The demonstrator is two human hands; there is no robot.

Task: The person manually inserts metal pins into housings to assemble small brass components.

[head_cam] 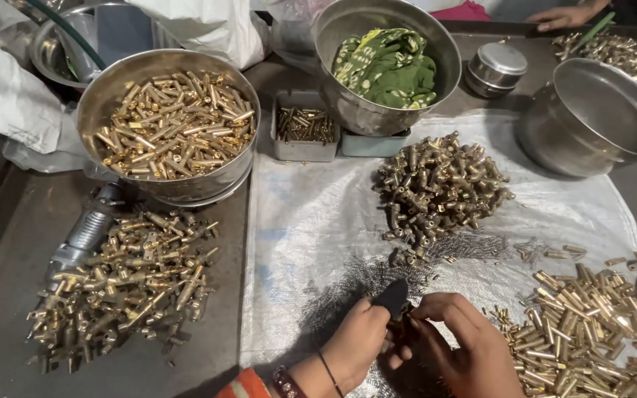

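Brass fitting (405, 318), small, sits pinched between my two hands at the bottom edge of the frame, over the white plastic sheet (311, 221). Left hand (355, 346) is closed on a dark flat tool (392, 296), tip pointing up and away from me. Right hand (462, 343) has fingers curled in narrow on the fitting; most of the part is hidden by fingers, so I can't tell its exact shape.

Around the hands: a scatter of thin dark springs (377, 273) on the sheet, just beyond my fingertips. Pile of straight brass tubes (591, 324) just right of the right hand. Heap of darker brass fittings (436, 188) mid-sheet, well beyond the hands.

Left side, on bare counter (9, 295): pile of assembled brass parts (123, 284), with a grey ribbed tool (86, 232) lying beside it. Behind that, a steel bowl (123, 85) full of brass tubes. Small grey tray (304, 136) of small brass pieces next to it. Second steel bowl (388, 18) holds a green cloth (388, 66). Empty steel pot (599, 118) tilted at right, small lidded steel tin (497, 68) behind it.

Another person's hand (565, 16) rests at the top right edge, near more brass parts (613, 50).
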